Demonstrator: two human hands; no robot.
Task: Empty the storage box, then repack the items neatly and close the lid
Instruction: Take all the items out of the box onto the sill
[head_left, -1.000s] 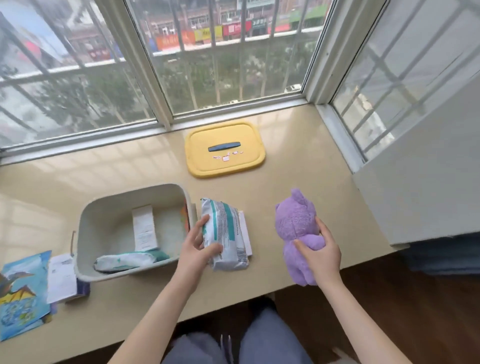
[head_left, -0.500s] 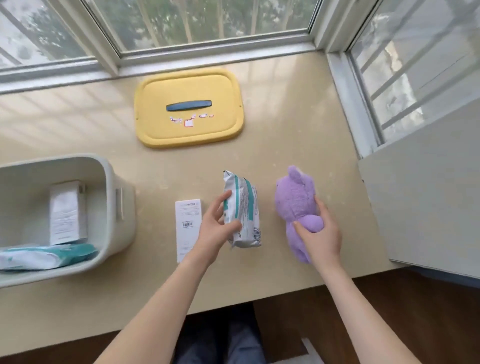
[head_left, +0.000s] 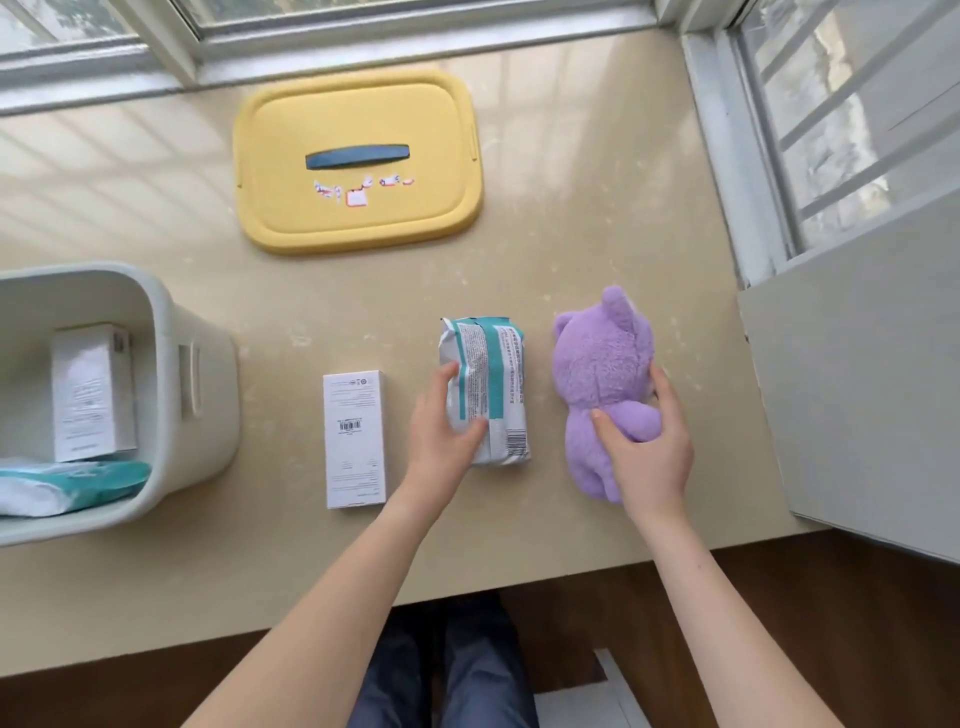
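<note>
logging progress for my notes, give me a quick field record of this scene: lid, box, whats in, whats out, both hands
lid: yellow lid off, flat on the counter near the window
box: storage box open at left, not yet empty
inside: white carton; teal pack
out: second carton lying flat; wipes pack; purple plush bear
left hand: grips the wipes pack
right hand: holds the purple plush bear

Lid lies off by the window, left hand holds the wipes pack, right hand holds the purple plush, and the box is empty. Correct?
Not quite. The head view shows the box is not empty: a white carton and a teal pack lie inside. The rest stands: lid off by the window, left hand on the wipes pack, right hand on the plush.
</note>
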